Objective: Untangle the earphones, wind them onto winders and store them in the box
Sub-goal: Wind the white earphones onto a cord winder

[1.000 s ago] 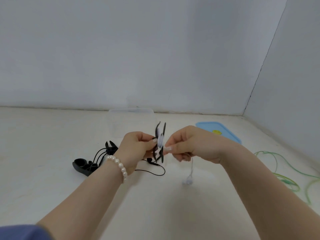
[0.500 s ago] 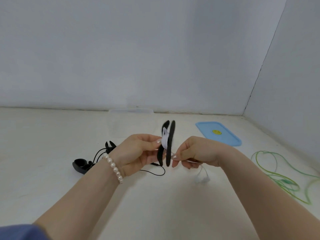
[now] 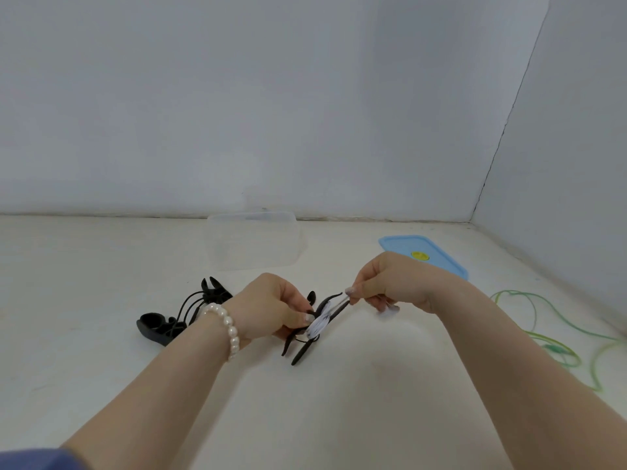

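My left hand (image 3: 271,308) pinches a black winder (image 3: 305,347), tilted, with white earphone cable (image 3: 319,322) wound around its middle. My right hand (image 3: 397,283) pinches the free end of that white cable just to the right of the winder, pulled taut; a white earbud (image 3: 388,310) hangs blurred below the fingers. The clear plastic box (image 3: 254,244) stands open at the back of the table. Black earphones with more black winders (image 3: 176,320) lie to the left. Green earphones (image 3: 549,337) lie loose at the right.
The blue lid (image 3: 424,254) with a yellow spot lies flat behind my right hand. Grey walls close the table at the back and on the right. A pearl bracelet (image 3: 227,329) is on my left wrist.
The winder has turned from upright to a slant and dropped lower. My right hand has moved right and up, drawing the white cable taut; the dangling earbud is now close under its fingers.
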